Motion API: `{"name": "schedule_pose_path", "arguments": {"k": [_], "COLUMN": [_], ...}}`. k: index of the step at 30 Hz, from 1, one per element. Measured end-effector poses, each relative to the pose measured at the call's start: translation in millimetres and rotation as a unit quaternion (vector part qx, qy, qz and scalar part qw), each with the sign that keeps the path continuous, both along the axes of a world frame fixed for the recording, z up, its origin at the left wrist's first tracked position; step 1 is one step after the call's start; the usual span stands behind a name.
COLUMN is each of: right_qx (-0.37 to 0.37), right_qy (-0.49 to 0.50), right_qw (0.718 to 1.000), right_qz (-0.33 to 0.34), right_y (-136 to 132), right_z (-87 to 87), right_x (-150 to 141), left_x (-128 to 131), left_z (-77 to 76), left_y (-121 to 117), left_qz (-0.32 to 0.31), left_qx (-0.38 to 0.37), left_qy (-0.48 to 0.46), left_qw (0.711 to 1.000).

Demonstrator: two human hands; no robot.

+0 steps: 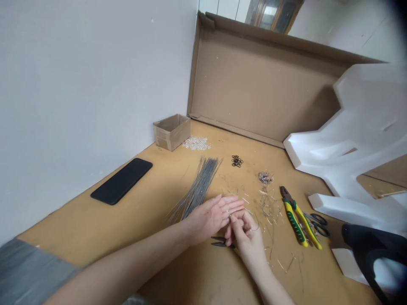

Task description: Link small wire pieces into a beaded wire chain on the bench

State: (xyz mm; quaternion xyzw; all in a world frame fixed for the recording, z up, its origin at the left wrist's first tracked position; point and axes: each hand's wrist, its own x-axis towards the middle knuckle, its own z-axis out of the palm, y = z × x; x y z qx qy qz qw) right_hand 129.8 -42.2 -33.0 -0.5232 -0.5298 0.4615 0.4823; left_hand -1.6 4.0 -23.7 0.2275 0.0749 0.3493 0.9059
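Note:
My left hand (210,217) is palm up, its fingers stretched out flat, with tiny shiny bits at the fingers. Against those fingers, my right hand (246,233) is closed in a pinch. A thin curved wire (257,228) shows at its fingers; the pinched end is too small to make out clearly. Dark pointed plier tips (219,242) show below my hands, and I cannot tell whether the right hand holds them or they lie on the table. Beyond my left wrist lies a bundle of straight grey wires (202,182).
On the table (133,228) are a phone (122,180), a small cardboard box (171,133), clear beads (196,143), black rings (237,161), a wire coil (266,177) and wire scraps. Yellow-green pliers (295,216) and scissors (319,224) lie right, near white foam (359,127).

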Motion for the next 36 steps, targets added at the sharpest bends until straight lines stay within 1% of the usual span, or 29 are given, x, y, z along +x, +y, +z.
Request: {"name": "schedule_pose_path", "arguments": {"k": [13, 16, 20, 25, 27, 29, 32, 36], "right_qx": [0.004, 0.000, -0.005, 0.004, 0.012, 0.021, 0.024, 0.011], "right_qy": [0.002, -0.002, -0.016, -0.075, -0.097, -0.100, -0.069, -0.006], "right_qw": [1.000, 1.000, 1.000, 0.997, 0.995, 0.995, 0.997, 1.000], "right_qz": [-0.004, -0.006, -0.009, -0.028, -0.027, -0.020, -0.006, 0.000], "right_y": [0.0, 0.4, -0.1, -3.3, -3.7, -3.2, -1.7, -0.8], "right_z": [-2.7, -2.6, 0.5, 2.3, 0.7, -1.6, -4.4, -4.4], "right_x": [0.8, -0.1, -1.3, -0.9, 0.3, 1.6, 2.4, 0.6], "left_x": [0.4, 0.7, 1.8, 3.6, 3.6, 3.2, 2.2, 1.6], "left_z": [0.5, -1.9, -7.9, -13.4, -12.4, -10.0, -5.9, -1.9], "left_y": [0.1, -0.2, -1.3, -3.5, -3.5, -2.7, -1.2, -0.5], "left_qz": [0.004, 0.003, 0.004, 0.013, 0.013, 0.008, 0.002, 0.004], "left_qx": [-0.004, 0.018, 0.068, 0.104, 0.098, 0.072, 0.034, 0.007], "left_qy": [0.001, 0.011, 0.025, 0.071, 0.071, 0.054, 0.028, 0.011], "left_qw": [1.000, 1.000, 0.997, 0.992, 0.993, 0.996, 0.999, 1.000]}}
